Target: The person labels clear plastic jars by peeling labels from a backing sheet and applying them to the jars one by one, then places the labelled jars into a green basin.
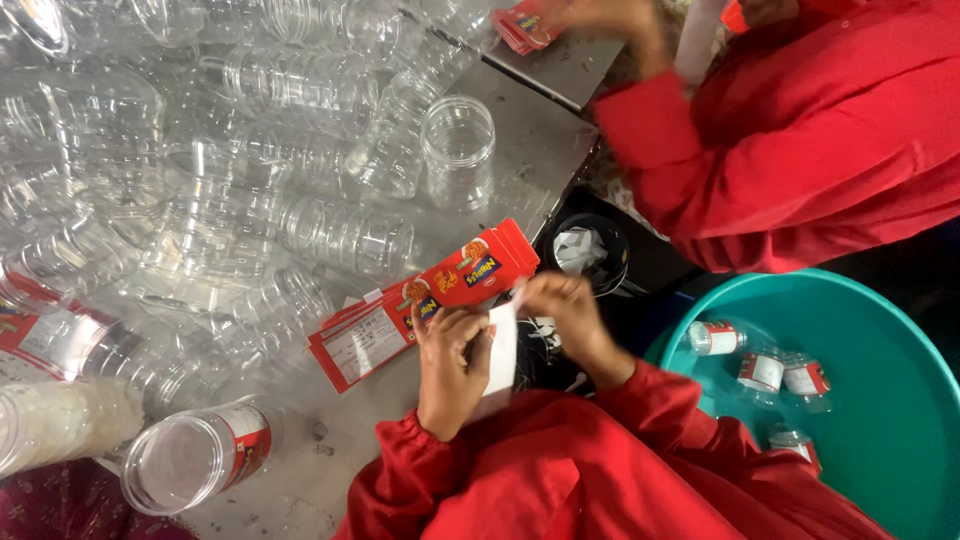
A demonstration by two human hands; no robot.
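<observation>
A: Nearest the camera, what are the two hands doing?

B: The left hand (pixel 450 365) and the right hand (pixel 570 320) are both closed on a white strip (pixel 503 345). It looks like a narrow paper or backing piece, plain white and held upright between them, just off the edge of the table (pixel 530 160). The left hand's fingers curl around its lower part, and the right hand pinches its top end.

A: And just past them?

B: A stack of red labels (pixel 425 300) lies flat on the table, touching the top of the left hand. The labels are long rectangles with yellow and orange pictures and a white printed panel at one end, fanned slightly.

A: What's to the sides?

B: On the left, a labelled clear jar (pixel 195 455) lies on its side. On the right, a teal tub (pixel 880 400) holds a few small jars with red and white labels. Between the table and the tub, a dark bin (pixel 590 250) holds crumpled white scraps.

A: Further off?

B: A heap of clear plastic jars (pixel 250 180) covers most of the table, most of them lying down, with one upright jar (pixel 459 150) apart from the rest. At the far edge another person in a red sleeve (pixel 800 140) works beside more red labels.
</observation>
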